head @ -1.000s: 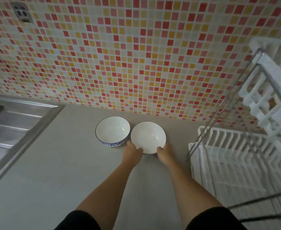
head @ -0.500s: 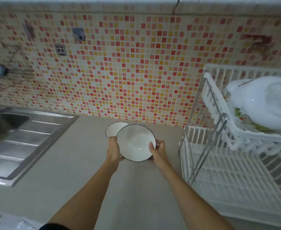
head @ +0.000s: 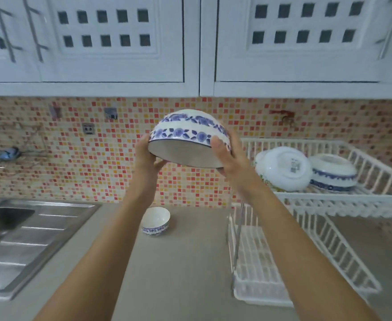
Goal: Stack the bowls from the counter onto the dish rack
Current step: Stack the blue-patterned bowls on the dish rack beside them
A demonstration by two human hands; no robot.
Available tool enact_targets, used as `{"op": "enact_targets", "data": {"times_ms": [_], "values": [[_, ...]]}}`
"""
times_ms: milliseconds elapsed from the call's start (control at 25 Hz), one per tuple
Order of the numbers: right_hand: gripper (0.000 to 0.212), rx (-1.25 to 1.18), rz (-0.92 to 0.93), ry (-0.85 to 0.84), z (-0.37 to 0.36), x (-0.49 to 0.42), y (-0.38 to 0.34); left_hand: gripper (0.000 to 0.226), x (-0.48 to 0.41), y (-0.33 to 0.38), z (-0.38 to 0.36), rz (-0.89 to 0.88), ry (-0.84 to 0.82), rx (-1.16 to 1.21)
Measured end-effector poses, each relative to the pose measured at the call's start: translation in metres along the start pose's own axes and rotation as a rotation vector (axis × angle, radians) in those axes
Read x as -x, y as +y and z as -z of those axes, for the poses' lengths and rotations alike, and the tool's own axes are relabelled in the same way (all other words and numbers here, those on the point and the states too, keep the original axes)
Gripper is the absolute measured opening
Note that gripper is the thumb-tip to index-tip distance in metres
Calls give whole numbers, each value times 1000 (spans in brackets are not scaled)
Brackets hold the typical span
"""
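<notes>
I hold a white bowl with blue flower bands (head: 188,133) upside down and tilted, raised in front of the tiled wall. My left hand (head: 147,156) grips its left rim and my right hand (head: 225,156) grips its right rim. A second blue-patterned bowl (head: 156,220) stands upright on the counter below. The white two-tier dish rack (head: 329,200) is to the right. Its upper tier holds an overturned white bowl (head: 285,169) and an overturned blue-banded bowl (head: 333,173).
A steel sink with a ribbed drainboard (head: 21,242) lies at the left. The grey counter (head: 178,274) runs between sink and rack. White wall cabinets (head: 121,42) hang overhead. The rack's lower tier (head: 255,262) shows no dishes.
Both hands lifted the bowl from the counter to chest height and turned it upside down. My view rose, showing the cabinets and the rack's upper tier.
</notes>
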State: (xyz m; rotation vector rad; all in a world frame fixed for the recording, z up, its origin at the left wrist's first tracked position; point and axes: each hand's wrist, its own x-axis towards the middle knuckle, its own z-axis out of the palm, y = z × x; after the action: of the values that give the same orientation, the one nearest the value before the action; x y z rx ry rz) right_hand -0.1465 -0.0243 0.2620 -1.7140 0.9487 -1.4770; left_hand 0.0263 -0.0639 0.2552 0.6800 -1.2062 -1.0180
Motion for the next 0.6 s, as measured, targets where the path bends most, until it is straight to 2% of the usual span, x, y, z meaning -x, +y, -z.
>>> {"op": "enact_targets", "data": {"times_ms": [120,280,400,480,600], "values": [[72,118,83,17,61,11,-23,48,-10,-3,-36,-69,-157,-221],[82,271,162,81,155,34,-32,60,-15,-13,-116,-74,-493,-377],[88,370,172,94,228,44,-32,50,-1,-7,-188,-154,-598,-446],[104,433,151,79,276,45,-31,42,1,-10,-231,-193,-665,-459],[128,487,46,29,341,40,-25,62,-14,-30,-282,-177,-773,-558]]}}
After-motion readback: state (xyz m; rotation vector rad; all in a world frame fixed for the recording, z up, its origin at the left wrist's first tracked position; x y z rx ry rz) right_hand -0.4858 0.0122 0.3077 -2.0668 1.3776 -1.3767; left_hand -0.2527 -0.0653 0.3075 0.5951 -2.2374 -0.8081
